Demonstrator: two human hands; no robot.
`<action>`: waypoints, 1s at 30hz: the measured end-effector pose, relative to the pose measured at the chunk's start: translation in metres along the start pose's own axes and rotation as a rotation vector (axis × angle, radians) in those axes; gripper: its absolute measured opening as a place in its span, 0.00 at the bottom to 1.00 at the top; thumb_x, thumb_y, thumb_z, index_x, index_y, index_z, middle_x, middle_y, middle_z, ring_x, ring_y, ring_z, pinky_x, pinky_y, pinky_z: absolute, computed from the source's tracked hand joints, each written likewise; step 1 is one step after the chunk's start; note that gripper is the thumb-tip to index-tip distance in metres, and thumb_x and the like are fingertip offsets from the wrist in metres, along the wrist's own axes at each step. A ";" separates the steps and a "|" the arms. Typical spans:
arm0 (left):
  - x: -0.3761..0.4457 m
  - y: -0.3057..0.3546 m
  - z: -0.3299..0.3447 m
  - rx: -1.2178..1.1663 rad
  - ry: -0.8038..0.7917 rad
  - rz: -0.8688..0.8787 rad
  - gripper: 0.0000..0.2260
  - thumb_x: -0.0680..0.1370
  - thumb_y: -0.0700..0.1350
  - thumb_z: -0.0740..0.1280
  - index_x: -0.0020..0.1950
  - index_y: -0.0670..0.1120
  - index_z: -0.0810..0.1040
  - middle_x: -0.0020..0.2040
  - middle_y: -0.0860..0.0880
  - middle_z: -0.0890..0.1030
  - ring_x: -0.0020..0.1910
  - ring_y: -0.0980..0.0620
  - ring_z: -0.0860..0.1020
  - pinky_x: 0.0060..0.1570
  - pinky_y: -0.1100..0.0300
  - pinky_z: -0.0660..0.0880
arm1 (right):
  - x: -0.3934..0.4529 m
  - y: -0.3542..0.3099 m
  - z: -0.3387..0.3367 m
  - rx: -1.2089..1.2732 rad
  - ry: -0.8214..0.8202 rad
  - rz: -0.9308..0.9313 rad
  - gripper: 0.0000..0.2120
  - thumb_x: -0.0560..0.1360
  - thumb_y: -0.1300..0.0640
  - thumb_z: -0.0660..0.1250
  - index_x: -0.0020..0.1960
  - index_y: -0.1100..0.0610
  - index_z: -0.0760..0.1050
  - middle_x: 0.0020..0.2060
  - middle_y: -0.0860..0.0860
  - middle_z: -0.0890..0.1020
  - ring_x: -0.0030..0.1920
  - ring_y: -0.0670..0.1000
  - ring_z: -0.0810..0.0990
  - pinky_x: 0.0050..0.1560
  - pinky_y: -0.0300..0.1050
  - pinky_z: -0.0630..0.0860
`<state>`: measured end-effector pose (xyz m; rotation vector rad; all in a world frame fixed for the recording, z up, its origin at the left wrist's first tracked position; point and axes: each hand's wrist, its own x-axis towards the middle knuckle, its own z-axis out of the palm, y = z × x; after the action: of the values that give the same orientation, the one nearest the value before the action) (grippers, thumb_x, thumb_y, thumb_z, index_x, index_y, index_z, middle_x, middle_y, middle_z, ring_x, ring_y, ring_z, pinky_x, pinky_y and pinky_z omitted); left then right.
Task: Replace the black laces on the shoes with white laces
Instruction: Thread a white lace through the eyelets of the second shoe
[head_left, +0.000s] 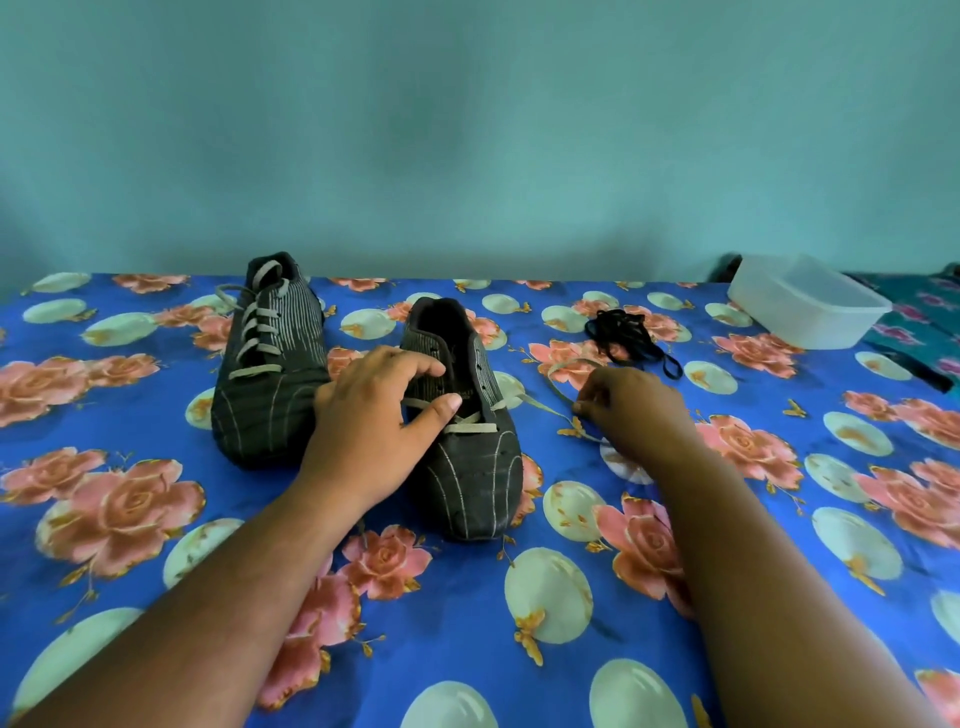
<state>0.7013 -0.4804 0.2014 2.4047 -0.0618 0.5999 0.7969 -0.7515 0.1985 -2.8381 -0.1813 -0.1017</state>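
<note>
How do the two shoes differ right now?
The left shoe has white lace crossed up all its eyelets; the right shoe is laced only near the toe. No hand touches the left shoe; the left hand rests on the right shoe, while the right hand pinches its white lace. Both are dark, striped, toes toward the camera.

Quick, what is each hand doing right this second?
Left hand: fingers spread and relaxed, resting on the near shoe, gripping nothing.
Right hand: fingers curled, pinching the loose end of the white lace.
</note>
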 end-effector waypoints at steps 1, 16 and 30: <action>0.000 0.000 0.000 -0.001 -0.001 -0.003 0.15 0.76 0.60 0.68 0.60 0.57 0.78 0.60 0.58 0.76 0.65 0.51 0.71 0.61 0.45 0.63 | -0.003 0.001 -0.006 0.011 -0.061 -0.014 0.03 0.77 0.50 0.72 0.45 0.48 0.80 0.47 0.48 0.83 0.50 0.53 0.81 0.51 0.52 0.78; 0.002 0.001 0.004 -0.057 0.012 -0.066 0.23 0.74 0.61 0.72 0.64 0.53 0.75 0.59 0.59 0.69 0.63 0.50 0.74 0.64 0.39 0.70 | 0.008 -0.020 0.019 -0.059 0.122 0.176 0.26 0.75 0.28 0.62 0.47 0.52 0.74 0.43 0.50 0.78 0.48 0.56 0.77 0.51 0.54 0.75; 0.004 0.003 0.002 -0.121 -0.028 -0.164 0.23 0.70 0.60 0.77 0.61 0.55 0.75 0.51 0.68 0.66 0.55 0.50 0.77 0.59 0.43 0.75 | -0.003 -0.031 0.013 0.073 0.015 -0.076 0.20 0.77 0.35 0.66 0.63 0.43 0.77 0.54 0.47 0.79 0.60 0.52 0.75 0.60 0.57 0.74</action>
<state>0.7049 -0.4833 0.2036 2.2741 0.0847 0.4732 0.7905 -0.7186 0.1950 -2.7574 -0.2835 -0.1295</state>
